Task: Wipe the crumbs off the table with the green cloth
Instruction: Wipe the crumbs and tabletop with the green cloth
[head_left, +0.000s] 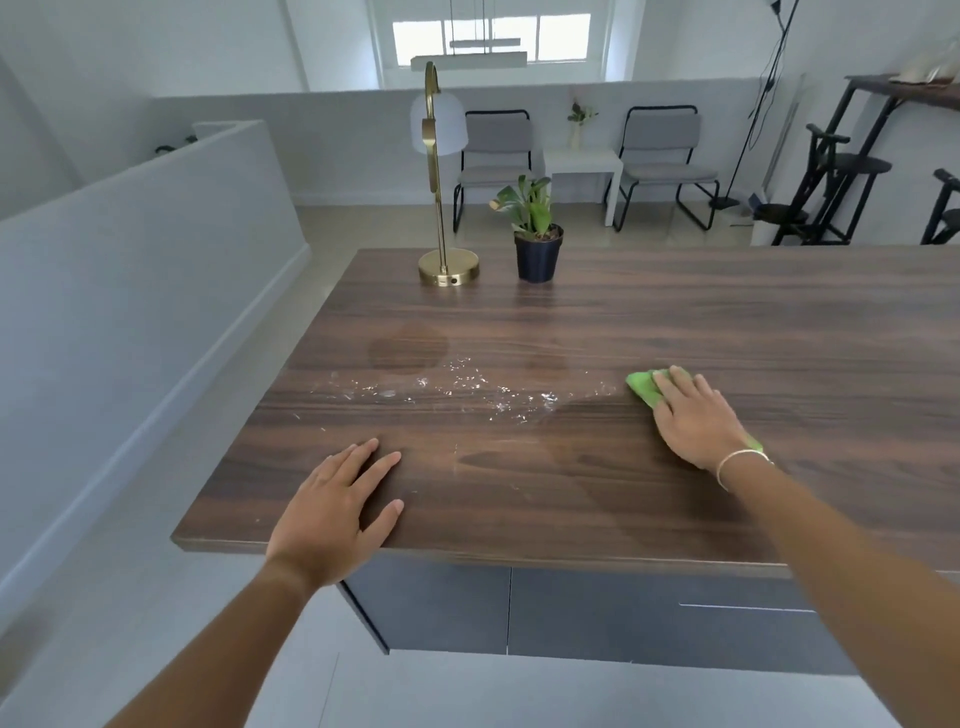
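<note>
White crumbs (457, 387) lie scattered in a band across the middle left of the dark wooden table (675, 322). To their right, my right hand (691, 418) presses flat on the green cloth (642, 387), which pokes out past the fingertips and at the wrist. The cloth's left edge sits a short way from the nearest crumbs. My left hand (337, 512) rests palm down, fingers spread, on the table near its front edge, holding nothing.
A brass lamp (447, 267) and a potted plant in a black pot (537, 254) stand at the table's far side. The table's left edge drops to the floor beside a low white wall (130, 249). Chairs and stools stand beyond.
</note>
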